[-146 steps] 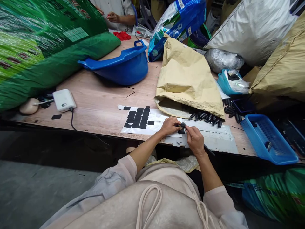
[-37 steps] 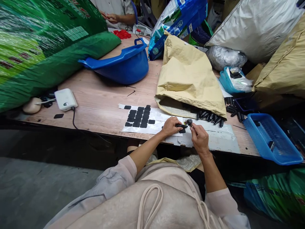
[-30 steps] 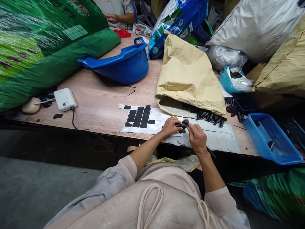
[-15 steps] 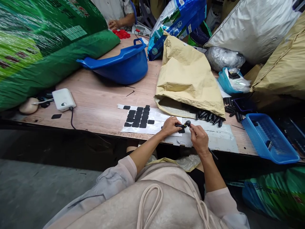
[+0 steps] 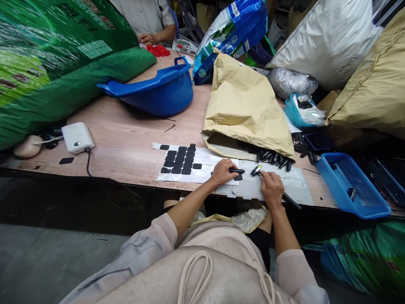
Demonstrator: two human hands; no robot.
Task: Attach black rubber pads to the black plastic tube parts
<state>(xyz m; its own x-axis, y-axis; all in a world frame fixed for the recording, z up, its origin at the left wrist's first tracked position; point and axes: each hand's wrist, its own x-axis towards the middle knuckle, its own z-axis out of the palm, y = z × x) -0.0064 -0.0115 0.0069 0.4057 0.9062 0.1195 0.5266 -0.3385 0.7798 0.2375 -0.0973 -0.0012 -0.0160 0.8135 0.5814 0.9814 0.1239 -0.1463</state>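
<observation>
My left hand (image 5: 223,172) is closed around a short black tube-like piece (image 5: 237,171), held just above the grey board (image 5: 294,182) at the table's front edge. In my right hand (image 5: 271,188) is a small hammer, its silver-and-yellow head (image 5: 256,169) pointing left toward the black piece but apart from it. The hammer's black handle (image 5: 291,201) sticks out behind the hand. Beside my left hand lies a white sheet (image 5: 209,156) with rows of black rounded squares (image 5: 179,159). Another black square (image 5: 238,177) is under the held piece.
An open tan sack (image 5: 247,105) lies behind my hands, with several black pieces (image 5: 275,158) at its mouth. A blue basket (image 5: 351,185) stands right, a blue basin (image 5: 155,93) back left. A white box (image 5: 77,137) has a cable. Across the table a person's hand (image 5: 148,39) rests near red pieces.
The hammer head has moved right, away from the black piece, and turned so its silver side shows. My right hand has shifted slightly right and down. The whole view has shifted slightly.
</observation>
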